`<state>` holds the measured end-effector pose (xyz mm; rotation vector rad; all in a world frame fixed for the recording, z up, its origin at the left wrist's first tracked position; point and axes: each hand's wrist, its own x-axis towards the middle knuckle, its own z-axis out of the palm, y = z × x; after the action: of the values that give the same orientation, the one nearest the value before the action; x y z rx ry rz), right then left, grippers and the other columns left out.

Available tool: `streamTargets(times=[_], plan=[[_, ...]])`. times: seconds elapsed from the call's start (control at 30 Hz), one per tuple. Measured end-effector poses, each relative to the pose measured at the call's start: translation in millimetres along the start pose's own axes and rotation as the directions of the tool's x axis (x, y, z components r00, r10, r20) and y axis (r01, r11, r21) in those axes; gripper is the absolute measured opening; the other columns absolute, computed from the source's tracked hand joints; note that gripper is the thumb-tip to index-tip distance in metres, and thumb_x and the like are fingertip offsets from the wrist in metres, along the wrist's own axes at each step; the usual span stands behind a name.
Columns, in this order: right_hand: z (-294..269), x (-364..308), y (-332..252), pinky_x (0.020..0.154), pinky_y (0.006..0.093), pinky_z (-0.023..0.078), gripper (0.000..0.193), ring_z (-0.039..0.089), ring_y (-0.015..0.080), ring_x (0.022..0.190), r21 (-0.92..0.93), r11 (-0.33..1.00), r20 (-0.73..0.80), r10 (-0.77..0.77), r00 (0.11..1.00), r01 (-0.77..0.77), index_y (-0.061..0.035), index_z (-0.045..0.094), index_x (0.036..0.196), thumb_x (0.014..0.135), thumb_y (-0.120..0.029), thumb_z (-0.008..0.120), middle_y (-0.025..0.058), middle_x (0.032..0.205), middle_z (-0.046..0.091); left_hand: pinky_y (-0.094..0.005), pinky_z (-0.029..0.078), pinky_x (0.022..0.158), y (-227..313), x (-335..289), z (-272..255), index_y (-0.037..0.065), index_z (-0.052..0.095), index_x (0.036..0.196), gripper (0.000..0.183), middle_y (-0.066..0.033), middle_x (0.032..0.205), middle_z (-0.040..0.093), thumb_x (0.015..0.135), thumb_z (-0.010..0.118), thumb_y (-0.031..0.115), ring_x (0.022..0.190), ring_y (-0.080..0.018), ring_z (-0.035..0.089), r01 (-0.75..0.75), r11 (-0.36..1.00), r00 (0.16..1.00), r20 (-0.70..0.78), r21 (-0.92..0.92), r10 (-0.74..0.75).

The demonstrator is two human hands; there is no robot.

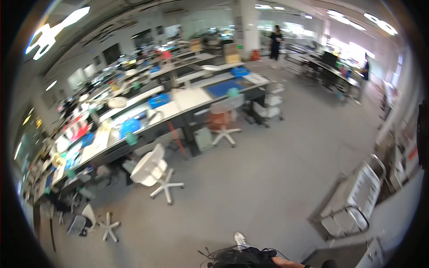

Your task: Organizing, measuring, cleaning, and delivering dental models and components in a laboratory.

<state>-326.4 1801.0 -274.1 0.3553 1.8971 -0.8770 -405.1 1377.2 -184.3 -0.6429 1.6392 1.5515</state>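
Note:
At the lower edge a dark bundle with thin black wires sticks out in front of my body. What it is exactly cannot be made out. A short stretch of my bare right arm shows beside it, reaching toward the bundle. The fingers of my right hand are hidden, so whether they grip it does not show. My left hand is out of the picture. Just beyond the bundle, one white shoe is on the grey floor.
Long workbenches with blue mats fill the left. White swivel chairs stand by them, with a wheeled shelf cart at the bench end. A metal-framed cart is at right. Two people stand farther off, one in dark clothes.

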Motion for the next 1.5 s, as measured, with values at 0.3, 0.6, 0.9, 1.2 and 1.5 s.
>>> streamTargets(times=[0.3, 0.6, 0.9, 1.2, 1.5], plan=[[-122.5, 78.1, -159.8, 0.086, 0.05, 0.053, 0.073, 0.068, 0.0466, 0.098, -0.455, 0.815, 0.093, -0.357, 0.93, 0.358, 0.0047, 0.036, 0.145, 0.08, -0.019, 0.06, 0.0323, 0.101, 0.068, -0.0578, 0.035, 0.111, -43.4, -18.1, -40.5, 0.003, 0.034, 0.156, 0.089, -0.0223, 0.141, 0.057, 0.089, 0.064, 0.054, 0.131, -0.0455, 0.052, 0.054, 0.94, 0.973, -0.195, -0.337, -0.126], [-96.9, 155.8, -413.1, 0.095, 0.0514, 0.05, 0.079, 0.064, 0.0476, 0.109, -0.724, 0.494, 0.463, -0.171, 0.87, 0.482, -0.0043, 0.034, 0.149, 0.08, -0.026, 0.065, 0.0322, 0.115, 0.066, -0.0605, 0.032, 0.113, -106.0, 27.1, -78.1, 0.002, 0.038, 0.154, 0.084, -0.0217, 0.141, 0.058, 0.091, 0.066, 0.049, 0.133, -0.0467, 0.05, -0.072, 0.706, 0.89, -0.365, -0.705, -0.274], [28.0, 246.4, -671.9, 0.102, 0.0496, 0.048, 0.08, 0.058, 0.0459, 0.122, -0.84, 0.317, 0.335, -0.338, 0.88, 0.441, -0.0036, 0.042, 0.146, 0.077, -0.032, 0.071, 0.0322, 0.127, 0.061, -0.0457, 0.043, 0.111, -80.3, 31.2, -373.2, 0.004, 0.037, 0.153, 0.084, -0.0305, 0.137, 0.056, 0.075, 0.063, 0.022, 0.131, -0.0472, 0.051, -0.116, 0.988, 0.729, -0.684, -0.102, 0.015], [43.0, 337.2, -1003.1, 0.046, 0.0369, 0.057, 0.053, 0.072, 0.0288, 0.061, 0.267, 0.807, -0.486, -0.358, 0.797, 0.526, 0.0082, 0.045, 0.124, 0.096, -0.035, 0.057, 0.0286, 0.096, 0.069, -0.0541, 0.053, 0.09, 70.8, -132.8, -677.9, 0.005, 0.058, 0.132, 0.048, -0.0257, 0.116, 0.066, 0.085, 0.054, 0.016, 0.103, -0.0453, 0.065, 0.101, 0.94, 0.345, -0.897, 0.327, 0.275], [116.4, 372.7, -982.5, 0.094, 0.0499, 0.048, 0.043, 0.065, 0.0469, 0.107, -0.039, 0.776, -0.853, -0.354, 0.384, 0.63, 0.0096, 0.054, 0.123, 0.097, -0.024, 0.051, 0.0273, 0.112, 0.068, -0.0487, 0.052, 0.094, 78.6, -74.0, -774.4, 0.006, 0.061, 0.131, 0.046, -0.0262, 0.119, 0.068, 0.089, 0.055, 0.024, 0.109, -0.0441, 0.065, 0.018, 0.982, 0.713, -0.69, 0.19, 0.12]])
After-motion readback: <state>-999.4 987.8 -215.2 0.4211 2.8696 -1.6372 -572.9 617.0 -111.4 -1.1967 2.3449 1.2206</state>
